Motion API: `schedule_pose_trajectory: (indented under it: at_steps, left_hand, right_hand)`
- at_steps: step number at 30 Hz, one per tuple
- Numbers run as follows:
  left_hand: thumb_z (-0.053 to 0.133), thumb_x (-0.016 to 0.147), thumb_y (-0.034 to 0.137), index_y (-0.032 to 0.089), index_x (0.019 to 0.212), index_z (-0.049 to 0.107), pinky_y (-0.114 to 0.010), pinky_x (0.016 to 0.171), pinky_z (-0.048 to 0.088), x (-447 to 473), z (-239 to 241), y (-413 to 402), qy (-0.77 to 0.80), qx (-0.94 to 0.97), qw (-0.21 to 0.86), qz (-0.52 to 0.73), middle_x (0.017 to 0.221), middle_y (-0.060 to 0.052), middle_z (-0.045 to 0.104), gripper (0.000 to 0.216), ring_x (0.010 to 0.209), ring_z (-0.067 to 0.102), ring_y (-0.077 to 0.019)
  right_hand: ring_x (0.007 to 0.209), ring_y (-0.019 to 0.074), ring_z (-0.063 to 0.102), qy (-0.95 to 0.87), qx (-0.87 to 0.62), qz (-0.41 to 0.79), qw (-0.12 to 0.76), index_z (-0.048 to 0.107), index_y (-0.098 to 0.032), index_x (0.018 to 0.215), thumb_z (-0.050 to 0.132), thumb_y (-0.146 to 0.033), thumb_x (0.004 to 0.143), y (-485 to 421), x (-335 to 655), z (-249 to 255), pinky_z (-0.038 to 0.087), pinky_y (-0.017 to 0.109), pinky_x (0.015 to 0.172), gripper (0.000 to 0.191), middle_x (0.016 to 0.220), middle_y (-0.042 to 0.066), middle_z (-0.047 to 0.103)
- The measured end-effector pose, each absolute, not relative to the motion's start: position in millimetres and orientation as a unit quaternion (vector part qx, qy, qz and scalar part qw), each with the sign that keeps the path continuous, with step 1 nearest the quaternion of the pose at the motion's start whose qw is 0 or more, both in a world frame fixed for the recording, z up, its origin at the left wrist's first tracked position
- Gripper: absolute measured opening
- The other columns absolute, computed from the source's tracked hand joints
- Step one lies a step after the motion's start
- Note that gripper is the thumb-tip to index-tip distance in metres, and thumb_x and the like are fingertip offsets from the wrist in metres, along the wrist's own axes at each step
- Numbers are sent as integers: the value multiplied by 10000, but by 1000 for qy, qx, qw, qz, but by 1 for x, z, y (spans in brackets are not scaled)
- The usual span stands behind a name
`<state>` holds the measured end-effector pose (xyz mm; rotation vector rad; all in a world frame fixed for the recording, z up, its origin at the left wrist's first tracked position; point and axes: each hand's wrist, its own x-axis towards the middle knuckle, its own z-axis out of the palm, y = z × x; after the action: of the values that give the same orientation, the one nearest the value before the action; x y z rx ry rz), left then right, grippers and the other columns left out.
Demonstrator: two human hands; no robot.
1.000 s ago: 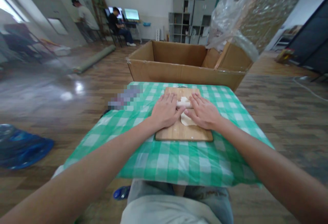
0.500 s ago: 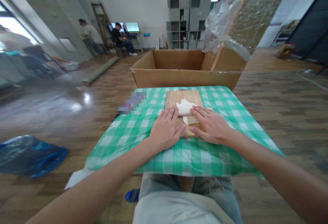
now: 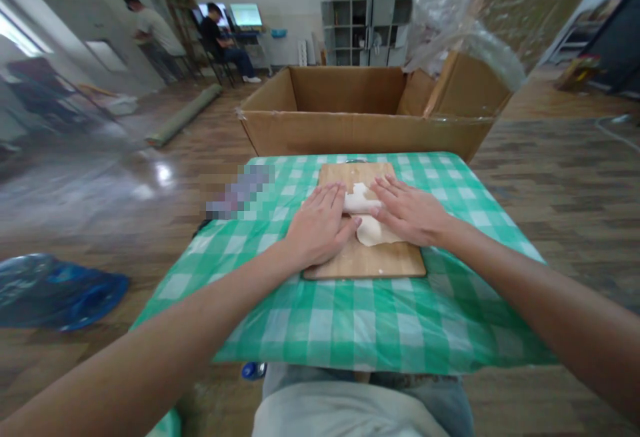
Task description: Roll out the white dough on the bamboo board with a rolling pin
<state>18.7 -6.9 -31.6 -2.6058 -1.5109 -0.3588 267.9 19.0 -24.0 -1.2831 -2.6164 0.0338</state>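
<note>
A pale rolling pin (image 3: pixel 361 205) lies crosswise over a flat, ragged-edged sheet of dough on a wooden cutting board (image 3: pixel 365 265). The dough (image 3: pixel 376 231) shows on both the far and near sides of the pin. My left hand (image 3: pixel 320 223) lies flat over the pin's left end, fingers stretched forward and thumb pointing inward. Over the right end rests my right hand (image 3: pixel 411 211), its fingers extended and slightly spread. Both palms hide the pin's ends and part of the dough.
A green-and-white checked cloth (image 3: pixel 340 327) covers the table. A pixelated object (image 3: pixel 240 191) lies at its left edge. Beyond stands a large open cardboard box (image 3: pixel 360 131). A blue plastic bag (image 3: pixel 65 293) is on the floor at left. Two people are in the background.
My hands and the rolling pin have moved away from me along the board, uncovering more dough and the board's near end. The view has tilted down.
</note>
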Motion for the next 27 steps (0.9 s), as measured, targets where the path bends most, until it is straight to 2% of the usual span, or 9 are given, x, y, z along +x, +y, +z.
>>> schedule_pose_trajectory:
  at_steps: [3, 6, 9, 14, 17, 21, 27]
  left_hand:
    - [235, 1099, 580, 58, 1609, 405, -449, 1318, 238, 21, -26, 13, -499, -860, 31, -97, 1669, -190, 444, 749, 1576, 387, -292]
    - [159, 1104, 601, 113, 1605, 426, -459, 1253, 345, 24, -19, 30, -519, -852, 5, -72, 1672, -158, 451, 749, 1541, 441, -303]
    - [108, 1093, 638, 157, 1624, 406, -494, 1140, 456, 26, -15, 39, -549, -835, -12, -51, 1676, -146, 447, 775, 1482, 512, -342]
    - [113, 1077, 687, 173, 1630, 403, -497, 1066, 497, 29, -17, 40, -560, -826, 7, -58, 1613, -156, 530, 809, 1376, 606, -370]
    - [108, 1073, 697, 154, 1592, 457, -484, 1092, 479, 29, -18, 35, -544, -834, 29, -83, 1575, -168, 566, 828, 1389, 593, -364]
    - [177, 1089, 656, 114, 1591, 447, -466, 1219, 373, 26, -19, 22, -498, -858, 39, -115, 1616, -176, 520, 787, 1492, 493, -329]
    - [338, 1063, 637, 81, 1631, 381, -488, 1307, 249, 20, -25, -7, -470, -870, 54, -140, 1673, -185, 439, 796, 1578, 372, -327]
  right_hand:
    - [1626, 340, 234, -894, -436, 19, 102, 448, -186, 1634, 83, -685, 1073, 48, 269, -26, 232, 575, 1317, 834, 1712, 74, 389]
    - [1630, 350, 216, -883, -457, 33, 101, 453, -254, 1633, 72, -686, 1068, 77, 269, -28, 218, 604, 1316, 807, 1718, 29, 387]
    - [1613, 349, 274, -862, -493, 55, 105, 415, -287, 1650, 46, -711, 1056, 99, 268, -30, 235, 608, 1309, 819, 1709, 23, 408]
    - [1598, 344, 316, -857, -497, 63, 122, 379, -283, 1665, 14, -737, 1042, 106, 268, -33, 262, 609, 1297, 853, 1694, 41, 435]
    - [1617, 343, 264, -871, -477, 41, 113, 430, -271, 1641, 46, -711, 1057, 93, 270, -35, 239, 609, 1304, 825, 1677, 39, 462]
    - [1627, 336, 235, -878, -467, 4, 103, 480, -211, 1610, 47, -633, 1080, 65, 270, -32, 208, 603, 1314, 804, 1667, 77, 471]
    - [1600, 360, 305, -843, -521, 22, 132, 417, -73, 1625, 121, -716, 1061, 5, 263, -27, 323, 554, 1272, 905, 1672, 205, 423]
